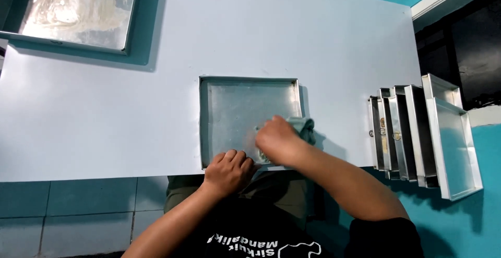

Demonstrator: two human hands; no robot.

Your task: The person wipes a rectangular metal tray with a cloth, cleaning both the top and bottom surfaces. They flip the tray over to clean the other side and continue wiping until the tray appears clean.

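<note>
Right hand [279,140] is curled tight round a greenish cloth [304,126], pressing it into the square metal tray [235,106] at 4 o'clock; left hand [228,170], fingers bent, grips the tray's 6 o'clock rim.

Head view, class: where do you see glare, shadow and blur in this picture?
Head view: glare whitens the greasy tray at top left; that tray casts a soft shadow on the table below it; the stacked pans shade the wall under them; the right hand and cloth on the middle pan are slightly blurred; the left hand is sharper.
</note>
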